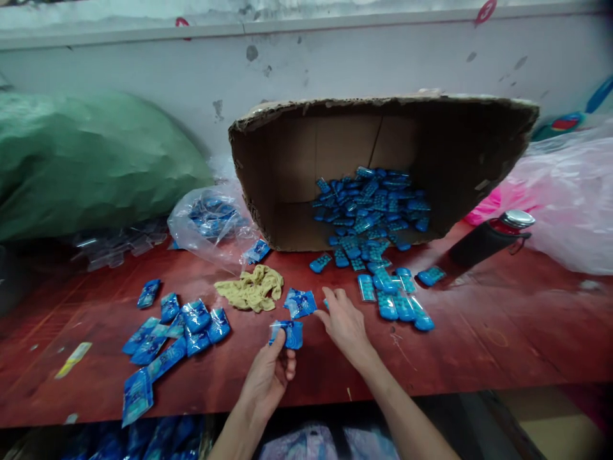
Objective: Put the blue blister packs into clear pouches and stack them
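Observation:
My left hand (pixel 272 374) is closed on a small blue packet (pixel 293 333), its thumb pressed on the packet's front. Just above lies another blue packet (pixel 300 303) on the red table. My right hand (pixel 345 322) is to the right of it, fingers curled, with a bit of a blue piece showing at the fingertips; most of that piece is hidden. Right of this hand is a cluster of blue plastic pieces with greenish dotted faces (pixel 403 299). Several blue packets (pixel 196 316) lie in a loose pile at the left.
A cardboard box (pixel 297 233) lies on its side, with blue pieces (pixel 373 198) spilling out. A yellow cloth (pixel 253 289), a clear bag (pixel 218 220) and a dark bottle (pixel 488 243) stand or lie around. A green sack (pixel 96 163) is at left, a pinkish plastic bag (pixel 569 204) at right.

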`<state>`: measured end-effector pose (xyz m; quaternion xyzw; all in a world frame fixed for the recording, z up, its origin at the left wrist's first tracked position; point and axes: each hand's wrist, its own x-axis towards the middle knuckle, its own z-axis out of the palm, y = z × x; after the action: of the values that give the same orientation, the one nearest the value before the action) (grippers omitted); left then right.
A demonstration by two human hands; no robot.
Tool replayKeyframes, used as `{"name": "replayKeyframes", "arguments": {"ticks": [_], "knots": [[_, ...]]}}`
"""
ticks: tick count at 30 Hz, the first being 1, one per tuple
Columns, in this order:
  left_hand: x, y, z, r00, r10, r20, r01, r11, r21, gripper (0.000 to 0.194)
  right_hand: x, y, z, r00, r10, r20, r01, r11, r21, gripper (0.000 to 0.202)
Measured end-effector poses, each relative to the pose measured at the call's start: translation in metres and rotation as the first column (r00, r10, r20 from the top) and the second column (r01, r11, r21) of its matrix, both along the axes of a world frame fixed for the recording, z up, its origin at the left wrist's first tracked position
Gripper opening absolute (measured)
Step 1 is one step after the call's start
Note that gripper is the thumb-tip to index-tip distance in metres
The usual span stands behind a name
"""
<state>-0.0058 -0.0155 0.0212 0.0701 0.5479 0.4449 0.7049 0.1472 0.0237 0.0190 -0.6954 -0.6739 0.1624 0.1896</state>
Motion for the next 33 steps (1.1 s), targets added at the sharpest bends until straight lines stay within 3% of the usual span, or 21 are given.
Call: {"name": "replayKeyframes", "arguments": {"ticks": [2, 4, 7, 15, 18, 20, 22, 24, 26, 28, 33], "knots": [[0.000, 0.000, 0.001, 0.999, 0.018, 0.032, -0.017, 0.999, -0.035, 0.021, 0.003, 0.011, -0.003, 0.986, 0.019, 0.168, -0.008, 0.998, -0.065, 0.030], [-0.001, 0.000, 0.001, 0.997, 0.025, 0.075, -0.019, 0.997, -0.074, 0.018, 0.004, 0.018, -0.004, 0.982, 0.033, 0.184, -0.018, 0.996, -0.083, 0.019], [-0.003, 0.001, -0.001, 0.990, 0.030, 0.138, -0.012, 0.992, -0.127, 0.017, 0.005, 0.021, -0.005, 0.988, 0.023, 0.154, -0.012, 0.997, -0.073, 0.014], [-0.005, 0.006, -0.003, 0.985, 0.060, 0.159, -0.033, 0.985, -0.171, 0.017, 0.014, 0.006, -0.002, 0.997, -0.058, 0.043, 0.059, 0.998, -0.035, 0.030], [-0.003, 0.005, -0.004, 0.989, 0.065, 0.136, -0.044, 0.987, -0.157, 0.017, 0.008, -0.007, 0.008, 0.987, -0.090, -0.132, 0.097, 0.994, 0.049, 0.032], [0.000, 0.003, -0.005, 0.994, 0.038, 0.101, -0.025, 0.993, -0.119, 0.017, -0.003, -0.014, 0.014, 0.918, -0.009, -0.396, 0.023, 0.999, 0.032, 0.031], [0.002, 0.002, -0.007, 0.998, -0.001, 0.064, 0.004, 0.999, -0.047, 0.019, -0.016, -0.017, 0.014, 0.747, 0.041, -0.663, -0.111, 0.992, -0.065, 0.027], [0.003, 0.001, -0.010, 0.999, -0.029, 0.036, 0.028, 0.999, 0.027, 0.021, -0.026, -0.016, 0.010, 0.564, -0.030, -0.826, -0.203, 0.964, -0.174, 0.021], [0.002, 0.001, -0.013, 0.999, -0.039, 0.018, 0.038, 0.998, 0.057, 0.023, -0.031, -0.013, 0.003, 0.454, -0.127, -0.882, -0.222, 0.943, -0.250, 0.017], [-0.001, 0.000, -0.015, 0.999, -0.048, 0.008, 0.048, 0.998, 0.049, 0.023, -0.033, -0.011, -0.001, 0.422, -0.176, -0.889, -0.216, 0.933, -0.287, 0.017], [-0.003, -0.001, -0.019, 0.998, -0.070, 0.001, 0.070, 0.995, 0.069, 0.024, -0.032, -0.012, -0.002, 0.452, -0.165, -0.877, -0.247, 0.921, -0.301, 0.018]]}}
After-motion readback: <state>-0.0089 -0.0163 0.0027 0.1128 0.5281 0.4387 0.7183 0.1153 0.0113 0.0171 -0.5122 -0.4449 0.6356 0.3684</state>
